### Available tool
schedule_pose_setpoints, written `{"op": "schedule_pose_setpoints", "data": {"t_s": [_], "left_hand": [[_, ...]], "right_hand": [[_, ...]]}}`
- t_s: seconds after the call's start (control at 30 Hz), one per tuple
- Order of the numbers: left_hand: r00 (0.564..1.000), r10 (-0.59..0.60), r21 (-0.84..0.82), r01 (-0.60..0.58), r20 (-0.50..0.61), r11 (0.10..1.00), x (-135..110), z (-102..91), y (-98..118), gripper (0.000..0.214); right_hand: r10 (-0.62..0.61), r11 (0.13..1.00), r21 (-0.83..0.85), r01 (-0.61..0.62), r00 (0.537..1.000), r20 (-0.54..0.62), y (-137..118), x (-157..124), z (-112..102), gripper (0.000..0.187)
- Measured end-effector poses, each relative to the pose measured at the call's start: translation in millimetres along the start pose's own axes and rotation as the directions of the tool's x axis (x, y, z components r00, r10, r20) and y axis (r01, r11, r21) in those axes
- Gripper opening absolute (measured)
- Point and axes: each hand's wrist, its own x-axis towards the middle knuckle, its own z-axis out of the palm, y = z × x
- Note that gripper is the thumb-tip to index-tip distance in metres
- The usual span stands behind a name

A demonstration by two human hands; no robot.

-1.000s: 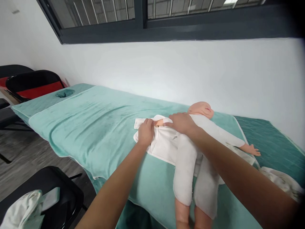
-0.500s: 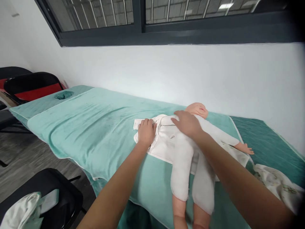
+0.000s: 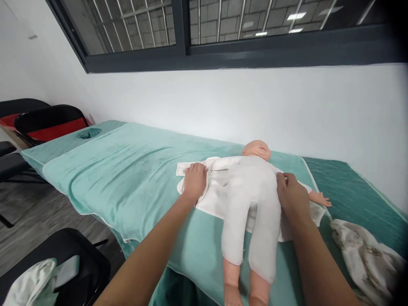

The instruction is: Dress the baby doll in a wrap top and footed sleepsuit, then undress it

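A baby doll (image 3: 251,199) in a white body suit lies on its back on a teal towel (image 3: 127,170) over a massage table. Under the doll a white garment (image 3: 213,193) is spread open. My left hand (image 3: 194,180) rests palm down on the garment's left sleeve, fingers curled over the cloth beside the doll's covered arm. My right hand (image 3: 291,193) lies against the doll's right side near its sleeve, fingers bent around the cloth there. The doll's bare hand (image 3: 320,199) sticks out past my right hand.
A crumpled patterned cloth (image 3: 366,250) lies on the table at the right. A black chair (image 3: 63,263) with a white cloth (image 3: 28,287) stands at the lower left. Black and red chairs (image 3: 47,123) stand at the far left. A wall and window run behind the table.
My right hand has moved from the doll's chest and left shoulder across to its right side. My left hand has stayed on the left sleeve. The view has shifted slightly.
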Motion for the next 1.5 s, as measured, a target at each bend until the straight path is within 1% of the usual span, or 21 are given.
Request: {"op": "schedule_pose_setpoints", "data": {"t_s": [0.1,0.2,0.23,0.3,0.4,0.5,0.57,0.63,0.7,0.77,0.9,1.0,1.07,1.13,1.2,1.27,1.3,1.37,1.4,1.47,1.5], "left_hand": [[1.000,-0.003,-0.243,0.008,0.020,0.970,-1.0,-0.7,20.3,0.011],[0.994,-0.096,-0.471,0.113,0.061,0.875,6.7,1.6,47.7,0.013],[0.990,-0.124,-0.522,0.143,0.070,0.841,11.6,2.6,56.3,0.014],[0.986,-0.149,-0.586,0.164,0.075,0.793,23.8,4.0,70.6,0.015],[0.983,-0.150,-0.616,0.185,0.108,0.765,44.0,3.0,83.6,0.014],[0.980,-0.131,-0.587,0.195,0.151,0.785,59.2,-3.7,91.4,0.013],[0.985,-0.089,-0.538,0.155,0.145,0.828,63.3,-10.1,96.5,0.013],[0.991,-0.039,-0.468,0.095,0.127,0.879,62.0,-16.2,102.1,0.012],[0.993,0.001,-0.372,0.044,0.121,0.927,56.0,-21.5,107.5,0.012],[0.990,0.025,-0.252,0.011,0.140,0.968,47.0,-27.1,112.8,0.011],[0.980,0.067,-0.031,-0.062,0.189,0.998,25.0,-45.0,124.8,0.011],[0.961,0.107,0.029,-0.118,0.256,0.993,7.5,-63.8,134.0,0.015],[0.939,0.152,-0.010,-0.157,0.309,0.988,-5.2,-74.8,137.6,0.016],[0.925,0.216,-0.104,-0.192,0.314,0.976,-20.6,-82.0,136.5,0.018],[0.940,0.237,-0.194,-0.192,0.247,0.962,-40.2,-84.3,128.5,0.023],[0.973,0.184,-0.257,-0.144,0.137,0.956,-63.8,-82.0,112.6,0.030],[0.985,0.145,-0.296,-0.113,0.091,0.949,-76.1,-79.6,102.1,0.035],[0.997,0.080,-0.398,-0.065,0.022,0.915,-98.9,-73.0,77.9,0.041],[0.999,0.050,-0.466,-0.036,0.018,0.884,-107.9,-69.2,65.6,0.046],[1.000,-0.003,-0.559,0.017,0.026,0.829,-119.0,-61.2,44.4,0.054],[0.999,-0.028,-0.577,0.043,0.034,0.816,-120.6,-57.3,36.6,0.056]], "right_hand": [[0.027,0.996,0.087,-0.029,0.999,0.020,-1.7,-2.6,-1.1,0.048],[-0.007,0.967,0.256,0.006,1.000,0.002,-1.9,-7.5,1.0,0.046],[-0.029,0.951,0.309,0.029,1.000,-0.004,-2.2,-9.1,2.2,0.045],[-0.078,0.917,0.393,0.073,0.997,-0.002,-3.5,-11.5,5.5,0.046],[-0.142,0.870,0.481,0.107,0.989,0.036,-5.6,-12.3,12.2,0.049],[-0.207,0.821,0.556,0.129,0.975,0.078,-5.2,-10.3,21.0,0.052],[-0.261,0.801,0.580,0.146,0.958,0.120,-3.1,-8.0,27.7,0.053],[-0.312,0.800,0.578,0.160,0.934,0.173,0.2,-5.4,34.3,0.055],[-0.340,0.799,0.578,0.167,0.918,0.205,3.8,-3.0,40.1,0.056],[-0.344,0.788,0.592,0.169,0.918,0.196,6.9,-1.6,44.2,0.057],[-0.335,0.777,0.608,0.164,0.925,0.180,9.2,-2.0,46.5,0.056],[-0.339,0.764,0.628,0.149,0.920,0.194,8.6,-3.5,44.9,0.056],[-0.339,0.759,0.634,0.145,0.920,0.195,8.0,-4.3,44.0,0.056],[-0.339,0.762,0.629,0.152,0.922,0.188,7.5,-4.6,43.7,0.055],[-0.342,0.764,0.625,0.160,0.922,0.181,6.9,-5.2,43.7,0.054],[-0.320,0.777,0.608,0.163,0.934,0.158,5.7,-7.4,42.9,0.053],[-0.298,0.791,0.587,0.171,0.946,0.125,4.6,-9.6,41.7,0.051],[-0.256,0.819,0.532,0.213,0.967,0.007,0.3,-16.0,37.4,0.045],[-0.254,0.826,0.504,0.254,0.965,-0.069,-3.4,-20.1,34.3,0.040],[-0.293,0.812,0.458,0.361,0.932,-0.214,-15.0,-28.6,27.3,0.030],[-0.324,0.797,0.442,0.411,0.909,-0.262,-23.2,-32.0,24.0,0.026]]}}
